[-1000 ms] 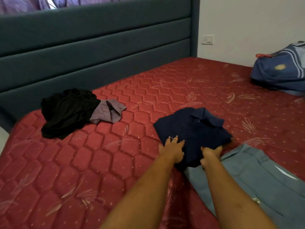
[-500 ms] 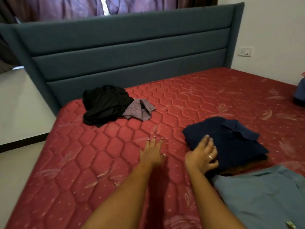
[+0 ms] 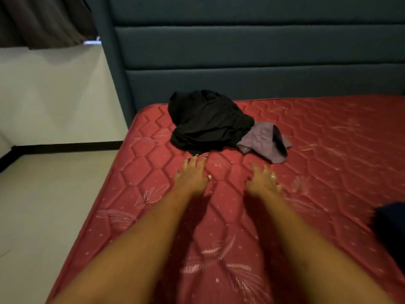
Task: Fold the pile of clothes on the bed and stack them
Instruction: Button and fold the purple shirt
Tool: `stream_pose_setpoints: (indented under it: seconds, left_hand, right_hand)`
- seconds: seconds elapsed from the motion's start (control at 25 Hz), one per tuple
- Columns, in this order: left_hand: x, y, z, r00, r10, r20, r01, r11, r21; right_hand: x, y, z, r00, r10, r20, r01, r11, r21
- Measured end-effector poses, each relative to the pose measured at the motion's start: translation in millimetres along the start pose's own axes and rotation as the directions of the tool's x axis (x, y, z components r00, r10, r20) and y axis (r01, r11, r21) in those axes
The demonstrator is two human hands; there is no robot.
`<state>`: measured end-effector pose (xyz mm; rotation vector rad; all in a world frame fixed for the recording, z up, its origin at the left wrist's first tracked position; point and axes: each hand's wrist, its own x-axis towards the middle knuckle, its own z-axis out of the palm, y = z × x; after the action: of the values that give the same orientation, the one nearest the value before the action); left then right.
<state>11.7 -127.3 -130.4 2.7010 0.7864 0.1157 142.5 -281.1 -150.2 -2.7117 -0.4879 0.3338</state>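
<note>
Ahead, crumpled black garment [image 3: 208, 121] overlapping rumpled mauve garment [image 3: 266, 140].

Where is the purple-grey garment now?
The purple-grey garment lies on the mattress, head view centre-right, right of and against the black garment, beyond the right hand.

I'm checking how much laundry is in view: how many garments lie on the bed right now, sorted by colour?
Black garment: 1, a crumpled heap near the headboard, seemingly one piece
Grey-purple garment: 1, touching the black one's right side
Navy garment: 1, cut off by the right edge of the view
Total: 3
</note>
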Motion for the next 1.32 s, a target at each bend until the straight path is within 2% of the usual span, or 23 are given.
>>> stream_pose_setpoints:
  seconds: [0.12, 0.24, 0.32, 0.4, 0.48, 0.56, 0.64, 0.76, 0.8, 0.84, 0.92, 1.0, 1.08, 1.16, 1.24, 1.28, 1.32]
  left_hand:
    - [57.2, -26.6, 45.8, 0.997, 0.025, 0.071, -0.027, 0.999, 0.028]
    - [92.8, -16.5, 90.8, 0.990, 0.016, 0.144, -0.029, 0.995, 0.091]
    - [111.3, 1.3, 103.6, 0.978, 0.040, 0.205, -0.064, 0.991, 0.115]
    - [118.6, 10.3, 106.2, 0.965, 0.034, 0.259, -0.064, 0.992, 0.108]
    - [115.5, 12.3, 105.0, 0.956, 0.029, 0.290, -0.053, 0.996, 0.075]
    - [102.1, 18.4, 103.6, 0.941, 0.037, 0.338, -0.049, 0.998, 0.029]
    - [79.3, 28.8, 96.4, 0.919, 0.076, 0.387, -0.060, 0.997, -0.053]
    - [32.5, 32.6, 89.2, 0.863, 0.119, 0.491, -0.009, 0.976, -0.220]
    - [13.2, 32.0, 86.0, 0.847, 0.124, 0.517, 0.068, 0.939, -0.337]
    - [-10.5, 34.1, 76.9, 0.835, 0.143, 0.532, 0.170, 0.852, -0.496]
    - [-64.5, 42.4, 58.2, 0.864, 0.112, 0.491, 0.356, 0.553, -0.753]
    - [-112.5, 50.8, 28.5, 0.922, -0.005, 0.387, 0.367, 0.334, -0.868]
    - [-156.6, 62.3, -10.5, 0.951, -0.132, 0.280, 0.306, 0.266, -0.914]
    - [-192.4, 76.6, -55.7, 0.964, -0.168, 0.207, 0.250, 0.295, -0.922]
    - [-221.7, 88.5, -93.1, 0.967, -0.190, 0.170, 0.223, 0.301, -0.927]
    - [-234.1, 92.0, -108.1, 0.965, -0.195, 0.177, 0.231, 0.309, -0.923]
    - [-248.8, 95.7, -122.0, 0.960, -0.187, 0.208, 0.259, 0.312, -0.914]
  right_hand:
    - [70.3, 0.1, 21.3, 1.000, -0.009, 0.017, 0.010, 0.998, -0.057]
    - [123.5, 6.0, 15.9, 0.998, -0.032, -0.059, 0.019, 0.977, -0.211]
    - [161.3, 9.9, 10.9, 0.997, 0.053, -0.048, -0.060, 0.986, -0.156]
    - [182.7, 8.4, 11.0, 0.999, 0.031, 0.015, -0.030, 0.995, -0.100]
    - [180.6, 2.6, 12.1, 0.991, -0.129, 0.034, 0.131, 0.989, -0.065]
    - [161.7, -2.5, 10.9, 0.975, -0.224, -0.009, 0.221, 0.967, -0.125]
    - [125.8, -11.7, -1.4, 0.975, -0.218, -0.034, 0.212, 0.968, -0.137]
    - [66.6, -24.2, -11.1, 0.993, -0.087, 0.075, 0.089, 0.996, -0.025]
    - [43.0, -29.4, -16.5, 0.992, -0.057, 0.109, 0.054, 0.998, 0.024]
    - [14.5, -36.8, -25.4, 0.989, -0.040, 0.145, 0.029, 0.997, 0.072]
    - [-40.7, -48.4, -48.5, 0.959, -0.100, 0.265, 0.044, 0.977, 0.208]
    - [-88.2, -54.9, -85.9, 0.932, -0.162, 0.324, 0.005, 0.900, 0.435]
    - [-132.9, -59.6, -132.1, 0.919, -0.259, 0.297, -0.016, 0.729, 0.684]
    - [-179.0, -60.9, -174.7, 0.918, -0.375, 0.129, 0.055, 0.444, 0.894]
    - [-221.2, -50.6, -193.9, 0.928, -0.372, -0.030, 0.083, 0.129, 0.988]
    - [-232.9, -40.1, -190.8, 0.943, -0.330, -0.034, 0.087, 0.149, 0.985]
    - [-243.7, -27.1, -183.8, 0.958, -0.286, 0.011, 0.082, 0.313, 0.946]
